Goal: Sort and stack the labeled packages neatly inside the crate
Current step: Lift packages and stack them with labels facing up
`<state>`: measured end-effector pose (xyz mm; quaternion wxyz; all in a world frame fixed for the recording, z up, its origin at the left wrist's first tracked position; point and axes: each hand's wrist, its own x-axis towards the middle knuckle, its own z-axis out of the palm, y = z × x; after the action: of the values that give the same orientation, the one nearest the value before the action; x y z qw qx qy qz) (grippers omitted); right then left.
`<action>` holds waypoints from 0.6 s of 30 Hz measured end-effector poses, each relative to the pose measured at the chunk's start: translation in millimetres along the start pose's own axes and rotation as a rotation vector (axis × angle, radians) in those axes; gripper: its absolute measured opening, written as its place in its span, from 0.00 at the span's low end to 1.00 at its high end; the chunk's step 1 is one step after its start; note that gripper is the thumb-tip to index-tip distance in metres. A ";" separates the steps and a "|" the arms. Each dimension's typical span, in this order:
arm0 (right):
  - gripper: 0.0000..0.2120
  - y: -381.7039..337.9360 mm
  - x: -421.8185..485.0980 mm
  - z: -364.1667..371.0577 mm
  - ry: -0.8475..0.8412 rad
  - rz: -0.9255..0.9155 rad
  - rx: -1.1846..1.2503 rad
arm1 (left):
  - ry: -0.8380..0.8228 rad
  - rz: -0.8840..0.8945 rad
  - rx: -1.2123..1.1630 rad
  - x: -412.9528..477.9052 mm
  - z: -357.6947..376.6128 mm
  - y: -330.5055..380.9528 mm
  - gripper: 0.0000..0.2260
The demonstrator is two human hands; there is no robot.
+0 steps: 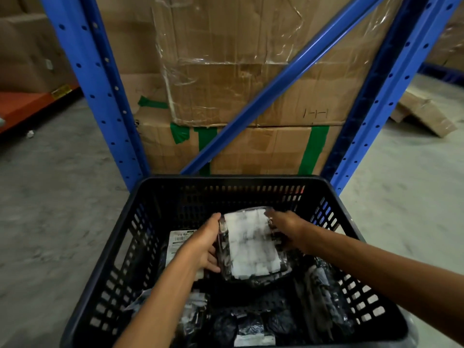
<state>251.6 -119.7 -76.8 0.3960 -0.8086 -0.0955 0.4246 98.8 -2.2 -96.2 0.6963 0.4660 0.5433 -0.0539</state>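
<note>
a stack of big cardboard boxes [226,71], taped in green and partly wrapped in clear film, fills the space behind a blue rack frame [100,79] with two holed uprights and a slanted brace. the grey concrete floor [50,197] spreads to both sides; on the right, well apart, lies some flattened cardboard [424,114], and at far left an orange shelf beam [30,106] runs low under more boxes.

just in front of the rack stands the crate [241,182], dark with slotted walls, its far rim near the foot of the boxes. inside it lie several dark plastic-wrapped packages: one with a readable white label [180,238] against the left side, partly under the left forearm, another labeled one [253,339] at the near edge, and a crumpled dark bundle [324,292] along the right wall.

both arms reach into the crate from below. between them, above the loose pile and toward the middle of the crate, is a package [251,247] in clear wrap with a large white label facing up, blurred so no print can be read. the left hand [203,244] grips its left edge, thumb on top and fingers [213,264] curled beneath it. the right hand [288,229] lies on the right edge near the far corner, its fingers pressed against the wrap; their tips are hidden or blurred, so how far they close is unclear.
</note>
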 end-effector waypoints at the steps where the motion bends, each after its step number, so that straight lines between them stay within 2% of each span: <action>1: 0.26 -4.5 -2.9 4.0 0.014 -0.007 0.086 | 0.018 0.023 -0.068 -8.8 -7.8 2.8 0.39; 3: 0.28 -16.4 -14.7 11.1 0.018 -0.020 0.260 | 0.046 0.080 -0.249 -27.4 -20.8 9.1 0.38; 7: 0.24 -39.3 -40.9 18.8 -0.012 -0.064 0.464 | 0.155 0.239 -0.550 -55.5 -44.5 17.3 0.28; 10: 0.15 -52.6 -54.3 32.4 -0.055 -0.100 0.537 | 0.216 0.327 -0.608 -64.6 -61.4 13.2 0.17; 11: 0.15 -53.1 -56.3 38.9 -0.057 -0.107 0.529 | 0.235 0.364 -0.615 -64.8 -65.6 10.4 0.11; 12: 0.19 -51.8 -58.2 45.8 -0.060 -0.115 0.516 | 0.254 0.401 -0.636 -63.2 -69.1 7.7 0.10; 14: 0.31 -42.2 -62.9 59.3 -0.091 -0.092 0.496 | 0.242 0.466 -0.702 -64.2 -71.6 5.8 0.14; 15: 0.31 -36.9 -65.2 63.7 -0.107 -0.068 0.498 | 0.211 0.502 -0.735 -66.2 -72.1 6.0 0.15; 18: 0.20 -21.4 -67.5 70.9 -0.132 -0.036 0.499 | 0.175 0.636 -0.706 -67.6 -72.9 5.6 0.15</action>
<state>159.4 -98.9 -43.2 0.5834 -0.6546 -0.0279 0.4799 23.2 23.4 -36.6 0.7456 0.3469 0.4154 0.3888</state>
